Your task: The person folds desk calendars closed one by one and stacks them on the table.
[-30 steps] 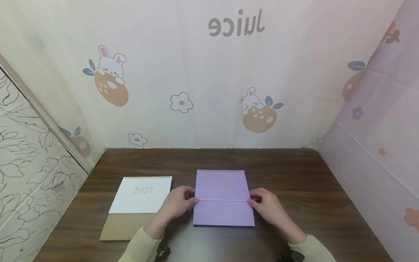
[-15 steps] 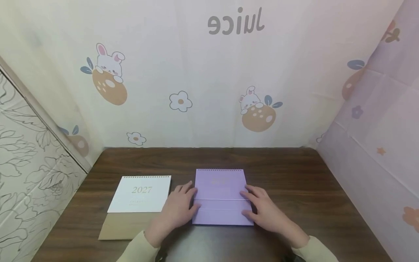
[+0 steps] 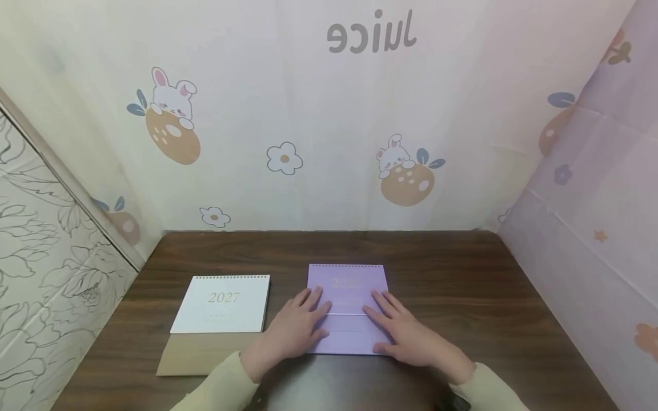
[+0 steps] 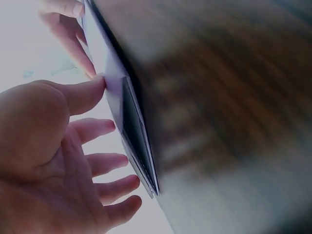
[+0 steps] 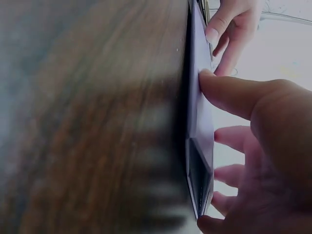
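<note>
A purple desk calendar [image 3: 349,337] lies nearly flat on the table, its ring binding along the far edge and a crease across its lower half. My left hand [image 3: 293,328] rests on its left side with fingers spread. Opposite, my right hand [image 3: 408,337] lies on the right side, fingers spread too. In the left wrist view the thumb and fingertips of the left hand [image 4: 58,146] touch the calendar's upper face, and a narrow gap shows between its folded boards [image 4: 136,131]. The right wrist view has the right hand [image 5: 258,146] likewise touching it, fingers fairly straight.
To the left lies a white desk calendar [image 3: 221,308] marked 2027, with a tan lower flap [image 3: 190,354] partly behind the left sleeve. The dark wooden table [image 3: 442,257] runs back to a printed curtain [image 3: 329,114].
Both hands have gone from gripping the purple calendar's side edges to lying spread on its top, moving inward toward each other. The calendars have stayed in place.
</note>
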The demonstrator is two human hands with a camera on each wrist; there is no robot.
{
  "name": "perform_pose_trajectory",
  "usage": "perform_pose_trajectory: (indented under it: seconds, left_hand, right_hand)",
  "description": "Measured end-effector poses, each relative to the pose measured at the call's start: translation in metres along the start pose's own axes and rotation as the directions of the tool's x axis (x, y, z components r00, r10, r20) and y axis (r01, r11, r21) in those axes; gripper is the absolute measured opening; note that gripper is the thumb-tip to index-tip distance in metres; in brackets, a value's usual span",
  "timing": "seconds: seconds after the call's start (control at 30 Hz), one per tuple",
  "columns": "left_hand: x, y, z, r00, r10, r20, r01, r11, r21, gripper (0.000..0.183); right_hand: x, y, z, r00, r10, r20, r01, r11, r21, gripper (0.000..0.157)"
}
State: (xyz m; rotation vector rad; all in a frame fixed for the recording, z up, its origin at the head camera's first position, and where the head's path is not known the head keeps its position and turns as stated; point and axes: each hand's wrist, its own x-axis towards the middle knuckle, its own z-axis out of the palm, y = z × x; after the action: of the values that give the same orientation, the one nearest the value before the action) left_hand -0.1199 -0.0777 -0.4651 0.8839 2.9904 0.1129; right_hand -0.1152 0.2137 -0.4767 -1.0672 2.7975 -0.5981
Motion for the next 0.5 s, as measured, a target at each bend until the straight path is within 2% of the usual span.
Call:
perform_pose_trajectory:
  seconds: [0.23, 0.5]
  left_hand:
    - [-0.0008, 0.0086, -0.0005, 0.996, -0.026, 0.09, 0.026, 1.0, 0.005, 0.058]
    - [-0.0017, 0.0097, -0.0021, 0.992, -0.033, 0.118, 0.027, 0.998, 0.054, 0.059]
  right_hand:
    - [0.0023, 0.0046, 0.0024, 0.995, -0.003, 0.104, 0.003, 1.0, 0.002, 0.073]
    - [0.0042, -0.0012, -0.0048, 0.987, 0.027, 0.159, -0.027, 1.0, 0.003, 0.071]
